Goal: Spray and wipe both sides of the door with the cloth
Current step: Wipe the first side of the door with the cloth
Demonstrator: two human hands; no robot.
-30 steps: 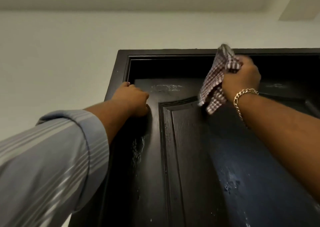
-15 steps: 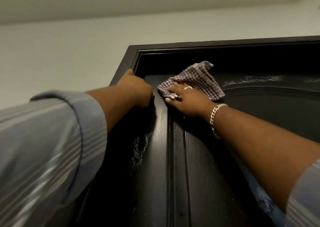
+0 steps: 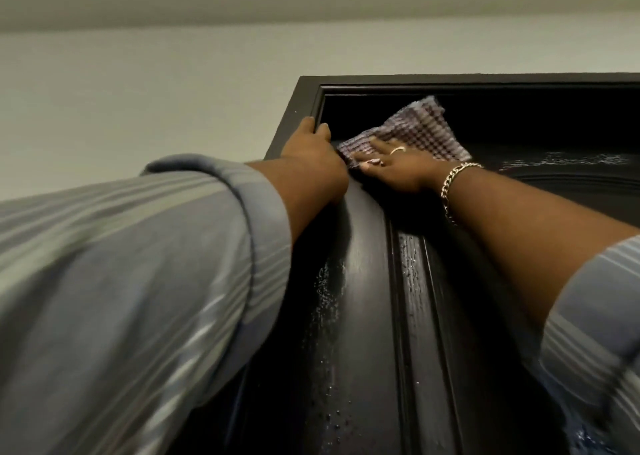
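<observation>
In the head view, the right hand [image 3: 391, 168] pressed the checked cloth [image 3: 412, 132] flat, fingers straight, against the top left corner of the dark door [image 3: 367, 281], while the left hand [image 3: 313, 149] curled its fingers over the edge of the door frame [image 3: 294, 111] just beside it. Wiping of this side looked under way; droplets lower down and a wet streak to the right suggested the next strokes should sweep rightward, then downward. No spray bottle showed, the door's lower part was cut off, and its other side was hidden.
</observation>
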